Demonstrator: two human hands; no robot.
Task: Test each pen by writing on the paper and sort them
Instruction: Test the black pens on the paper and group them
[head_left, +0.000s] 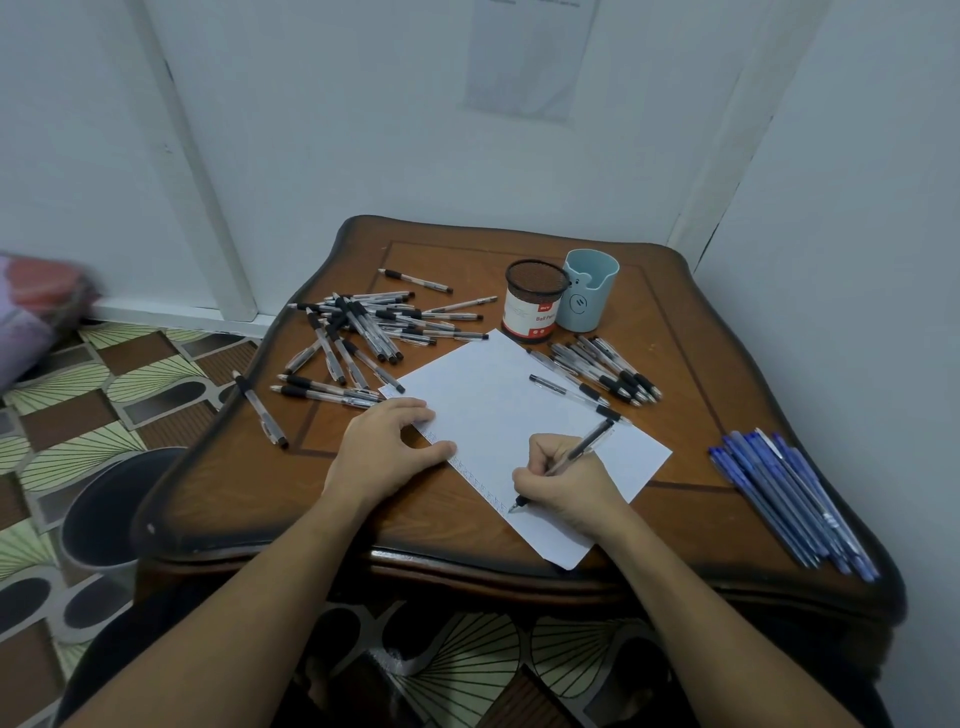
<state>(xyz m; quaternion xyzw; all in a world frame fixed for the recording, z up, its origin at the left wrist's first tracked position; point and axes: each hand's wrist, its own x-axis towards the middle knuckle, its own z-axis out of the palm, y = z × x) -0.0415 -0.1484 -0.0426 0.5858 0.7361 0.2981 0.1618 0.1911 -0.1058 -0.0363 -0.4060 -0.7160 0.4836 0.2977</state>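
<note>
Black mesh pot (535, 291), well beyond the fingers of the right hand (569, 483): red band of label reads "Ball Pen"; finer print above it illegible.
Paper (493, 395): row of tiny written marks along the edge, from beside the fingertips of the left hand (384, 452) to the tip of the pen (571, 457); unreadable.
Wall sheet (524, 57): print blurred.

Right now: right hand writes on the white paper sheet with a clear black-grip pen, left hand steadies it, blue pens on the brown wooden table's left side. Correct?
No: head view shows blue pens at the right side of the brown wooden table. Rest holds: right hand writing with the clear black-grip pen on the white paper sheet, left hand steadying it.
</note>
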